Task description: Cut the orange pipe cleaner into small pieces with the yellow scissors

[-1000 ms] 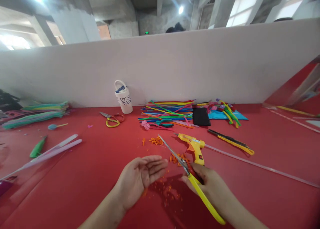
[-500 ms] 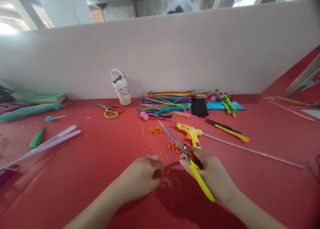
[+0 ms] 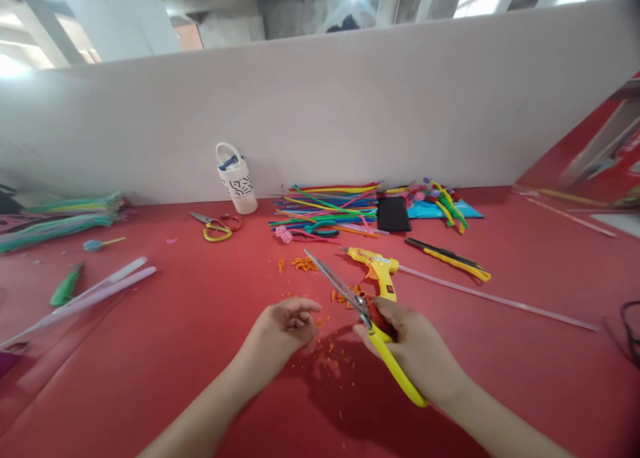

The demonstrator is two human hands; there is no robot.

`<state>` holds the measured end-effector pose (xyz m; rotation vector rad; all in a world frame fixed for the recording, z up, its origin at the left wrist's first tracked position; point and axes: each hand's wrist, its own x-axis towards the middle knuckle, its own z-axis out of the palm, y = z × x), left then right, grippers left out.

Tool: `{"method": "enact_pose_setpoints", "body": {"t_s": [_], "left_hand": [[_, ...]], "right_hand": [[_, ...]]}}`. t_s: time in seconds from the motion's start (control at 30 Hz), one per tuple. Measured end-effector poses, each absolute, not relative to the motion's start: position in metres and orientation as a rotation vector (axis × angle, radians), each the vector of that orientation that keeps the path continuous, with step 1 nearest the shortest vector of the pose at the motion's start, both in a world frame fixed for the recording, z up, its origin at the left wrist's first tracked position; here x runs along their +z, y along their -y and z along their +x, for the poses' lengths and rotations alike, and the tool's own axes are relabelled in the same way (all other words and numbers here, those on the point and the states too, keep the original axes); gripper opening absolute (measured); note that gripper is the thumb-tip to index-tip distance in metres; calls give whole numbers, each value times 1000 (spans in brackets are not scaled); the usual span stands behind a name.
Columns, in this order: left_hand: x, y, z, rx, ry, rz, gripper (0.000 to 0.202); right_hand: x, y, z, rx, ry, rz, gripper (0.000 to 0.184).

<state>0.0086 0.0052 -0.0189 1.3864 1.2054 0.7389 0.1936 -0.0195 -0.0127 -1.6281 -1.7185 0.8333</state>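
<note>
My right hand (image 3: 423, 351) grips scissors (image 3: 361, 303) with one yellow and one red handle. Their blades look closed and point up and to the left. To their left, my left hand (image 3: 273, 341) hovers low over the table, index finger stretched out and the others loosely curled, with nothing visible in it. Tiny orange scraps (image 3: 345, 359) lie scattered between the hands. Behind the blades are two small heaps of short orange pieces, one heap (image 3: 304, 263) farther off and a nearer heap (image 3: 340, 297) partly hidden by the scissors.
A yellow glue gun (image 3: 377, 265) with a long clear stick lies beyond my right hand, a cutter (image 3: 455, 261) to its right. Along the white partition are a tumbler (image 3: 239, 188), colourful pipe cleaners (image 3: 325, 208) and a black phone (image 3: 394, 215). Other scissors (image 3: 217, 228) lie left.
My left hand has lifted off the orange scraps and moved slightly left, its fingers loosening. The right hand keeps its hold on the scissors. The whole view has shifted a little.
</note>
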Motion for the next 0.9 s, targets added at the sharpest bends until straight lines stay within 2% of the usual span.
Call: {"method": "enact_pose_setpoints", "body": {"t_s": [0.33, 0.57, 0.73, 0.9], "left_hand": [[-11, 0, 7, 845, -923, 876, 9], [-16, 11, 24, 787, -877, 886, 11], [-11, 9, 24, 820, -961, 947, 13], [-4, 5, 16, 922, -984, 904, 7]], "right_hand": [[-18, 23, 187, 966, 1754, -1593, 21], [-12, 27, 173, 1302, 1520, -1445, 12], [-17, 29, 173, 1297, 1546, -1361, 7], [-21, 29, 177, 1132, 1611, -1512, 13]]}}
